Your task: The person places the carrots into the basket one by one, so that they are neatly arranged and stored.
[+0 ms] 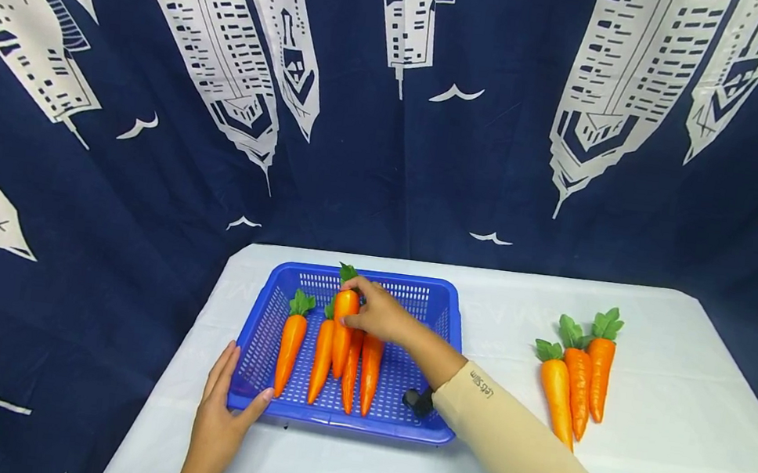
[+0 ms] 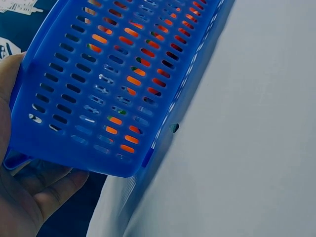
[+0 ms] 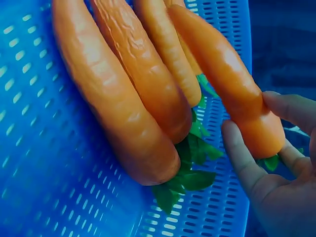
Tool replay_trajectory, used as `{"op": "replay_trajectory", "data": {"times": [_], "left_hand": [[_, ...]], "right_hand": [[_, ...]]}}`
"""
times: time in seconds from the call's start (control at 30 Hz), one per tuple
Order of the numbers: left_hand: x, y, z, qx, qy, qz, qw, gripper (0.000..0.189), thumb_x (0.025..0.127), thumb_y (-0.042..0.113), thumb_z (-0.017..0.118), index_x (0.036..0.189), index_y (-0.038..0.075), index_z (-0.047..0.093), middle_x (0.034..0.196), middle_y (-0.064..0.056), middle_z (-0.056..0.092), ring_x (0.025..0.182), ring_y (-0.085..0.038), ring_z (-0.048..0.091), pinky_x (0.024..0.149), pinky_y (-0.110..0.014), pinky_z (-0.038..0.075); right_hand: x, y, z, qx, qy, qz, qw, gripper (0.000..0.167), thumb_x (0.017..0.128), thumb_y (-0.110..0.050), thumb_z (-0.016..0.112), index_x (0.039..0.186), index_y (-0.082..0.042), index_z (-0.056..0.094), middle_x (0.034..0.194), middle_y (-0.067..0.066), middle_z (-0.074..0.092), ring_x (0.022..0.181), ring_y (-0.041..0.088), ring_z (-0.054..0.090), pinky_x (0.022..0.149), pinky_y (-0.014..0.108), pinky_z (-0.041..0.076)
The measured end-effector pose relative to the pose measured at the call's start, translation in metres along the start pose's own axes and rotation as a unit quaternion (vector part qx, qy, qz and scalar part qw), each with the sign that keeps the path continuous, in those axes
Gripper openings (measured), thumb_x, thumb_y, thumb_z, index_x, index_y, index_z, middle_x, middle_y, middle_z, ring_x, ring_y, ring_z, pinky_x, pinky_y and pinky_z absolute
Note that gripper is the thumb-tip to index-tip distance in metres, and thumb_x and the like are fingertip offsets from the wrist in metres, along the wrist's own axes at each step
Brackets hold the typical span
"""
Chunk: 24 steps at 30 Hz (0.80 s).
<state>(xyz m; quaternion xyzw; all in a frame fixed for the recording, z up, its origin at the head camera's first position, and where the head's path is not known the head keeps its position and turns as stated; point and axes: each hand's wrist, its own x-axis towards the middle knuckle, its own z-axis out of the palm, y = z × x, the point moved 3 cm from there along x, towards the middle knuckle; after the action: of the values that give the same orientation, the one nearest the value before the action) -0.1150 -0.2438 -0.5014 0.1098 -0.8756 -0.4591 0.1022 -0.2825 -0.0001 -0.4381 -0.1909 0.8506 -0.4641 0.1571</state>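
A carrot point(image 1: 343, 328) with green leaves is pinched near its leafy top by my right hand point(image 1: 380, 314), above the left-middle part of a blue plastic basket point(image 1: 391, 430). In the right wrist view, thumb and fingers stand on either side of this carrot point(image 3: 232, 74), which is tilted over the others. Several more carrots lie in the basket, tops toward the far side, among them a carrot point(image 1: 290, 352) apart at the left and a carrot point(image 1: 369, 377) at the right. My left hand point(image 1: 223, 411) holds the basket's near left corner, thumb at the front rim, fingers along the side.
Three carrots point(image 1: 576, 387) lie side by side on the white table point(image 1: 671, 462), right of the basket. A small black object point(image 1: 418, 402) is at the basket's near right corner, partly covered by the right sleeve. A dark blue patterned cloth point(image 1: 414, 185) hangs behind the table.
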Motion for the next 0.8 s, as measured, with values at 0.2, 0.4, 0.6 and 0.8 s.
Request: {"op": "replay_trajectory", "data": {"times": [0.2,0.4,0.6,0.8], "left_hand": [[0.000,0.000,0.000,0.001,0.006,0.005,1.0000,0.089,0.089,0.031,0.079,0.161,0.017,0.029,0.170,0.001,0.019,0.157,-0.033,0.019,0.125,-0.061,0.019],[-0.001,0.001,0.000,0.000,0.002,0.004,1.0000,0.089,0.089,0.031,0.079,0.161,0.016,0.029,0.170,0.000,0.019,0.157,-0.034,0.019,0.125,-0.061,0.019],[-0.001,0.003,0.000,0.001,-0.002,-0.003,1.0000,0.088,0.090,0.031,0.078,0.161,0.017,0.028,0.170,0.001,0.018,0.157,-0.034,0.018,0.124,-0.060,0.020],[0.000,0.002,0.000,0.004,-0.002,-0.005,1.0000,0.089,0.089,0.031,0.078,0.161,0.018,0.028,0.170,0.001,0.018,0.157,-0.034,0.018,0.124,-0.061,0.020]], "right_hand": [[0.002,0.005,0.004,0.000,-0.032,-0.009,0.9995,0.050,0.089,-0.008,0.075,0.133,-0.016,0.054,0.131,0.016,0.051,0.090,0.020,0.063,0.077,0.029,0.058],[0.004,0.010,0.009,-0.019,-0.064,-0.023,0.9975,0.047,0.088,-0.006,0.076,0.129,-0.015,0.054,0.124,0.014,0.054,0.089,0.021,0.062,0.078,0.029,0.057],[0.007,0.014,0.011,-0.046,-0.064,-0.043,0.9960,0.041,0.087,-0.007,0.078,0.122,-0.016,0.058,0.119,0.009,0.063,0.105,0.023,0.061,0.096,0.038,0.056],[0.007,0.017,0.014,-0.084,-0.068,-0.038,0.9934,0.038,0.089,-0.013,0.077,0.123,-0.020,0.060,0.123,0.006,0.064,0.112,0.025,0.060,0.106,0.042,0.052]]}}
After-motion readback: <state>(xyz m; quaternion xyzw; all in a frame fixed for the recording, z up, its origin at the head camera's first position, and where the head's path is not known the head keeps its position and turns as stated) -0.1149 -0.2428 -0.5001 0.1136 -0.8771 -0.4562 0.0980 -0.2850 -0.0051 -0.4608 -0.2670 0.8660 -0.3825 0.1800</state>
